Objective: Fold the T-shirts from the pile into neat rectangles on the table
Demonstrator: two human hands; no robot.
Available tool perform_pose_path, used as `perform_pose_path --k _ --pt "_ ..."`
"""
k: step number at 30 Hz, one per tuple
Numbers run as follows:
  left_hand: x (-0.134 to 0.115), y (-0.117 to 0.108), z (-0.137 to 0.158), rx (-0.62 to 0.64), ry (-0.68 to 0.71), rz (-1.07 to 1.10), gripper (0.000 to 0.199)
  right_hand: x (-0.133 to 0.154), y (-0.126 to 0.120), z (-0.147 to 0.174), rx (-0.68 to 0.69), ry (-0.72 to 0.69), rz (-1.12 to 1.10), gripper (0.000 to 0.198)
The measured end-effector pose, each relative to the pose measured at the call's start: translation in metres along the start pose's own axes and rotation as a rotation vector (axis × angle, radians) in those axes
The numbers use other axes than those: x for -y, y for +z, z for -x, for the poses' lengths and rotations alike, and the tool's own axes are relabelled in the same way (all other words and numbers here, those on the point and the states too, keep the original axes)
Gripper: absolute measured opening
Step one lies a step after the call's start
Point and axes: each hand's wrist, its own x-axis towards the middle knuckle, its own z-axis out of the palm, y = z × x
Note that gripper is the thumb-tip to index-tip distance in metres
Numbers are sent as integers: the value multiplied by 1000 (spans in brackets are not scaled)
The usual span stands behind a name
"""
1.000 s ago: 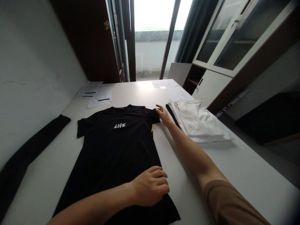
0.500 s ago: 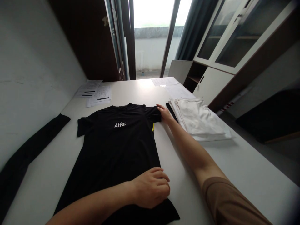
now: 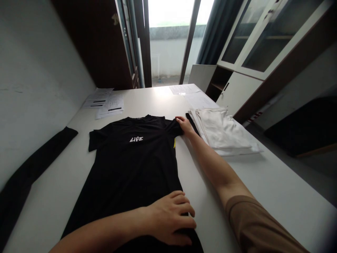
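Observation:
A black T-shirt (image 3: 126, 168) lies spread on the white table (image 3: 142, 102), its collar at the far end and small white lettering on the chest. My right hand (image 3: 185, 125) pinches the edge of its right-side sleeve between thumb and fingers. Nearer to me, my left hand (image 3: 172, 218) rests palm down on the shirt's right side edge, low on the body, with its fingers spread. A bit of yellow (image 3: 174, 142) shows at the shirt's side below that sleeve. My left forearm covers part of the shirt's lower body.
Right of the shirt sits a stack of folded white cloth (image 3: 221, 130) with something black under its left edge. Paper sheets (image 3: 110, 105) lie at the back left, more papers (image 3: 192, 95) at the back right. A long black cloth (image 3: 39, 161) runs along the left wall.
My left hand's fingers have spread and come down on the shirt's edge. The held sleeve has been drawn slightly to the right, and the shirt's upper part has shifted slightly right.

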Motion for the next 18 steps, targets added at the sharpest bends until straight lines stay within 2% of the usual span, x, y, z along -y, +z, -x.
perform_pose_path --k 3,6,9,13,16,18 --pt "-15 -6 1 57 12 -108 43 -1 -1 1 1 -30 15 44" --pt "-34 -3 3 143 -64 -196 52 0 -1 4 -3 -55 35 43" --pt "-45 9 4 163 -161 -272 46 1 -1 6 2 -81 45 42" --pt "-34 16 1 171 -132 -231 25 3 -2 5 45 -96 4 43" --pt "-21 11 -2 141 -130 -134 26 8 -3 2 96 -77 -35 44" --pt "-20 10 -2 105 -149 -152 28 12 -4 1 122 -56 -54 44"
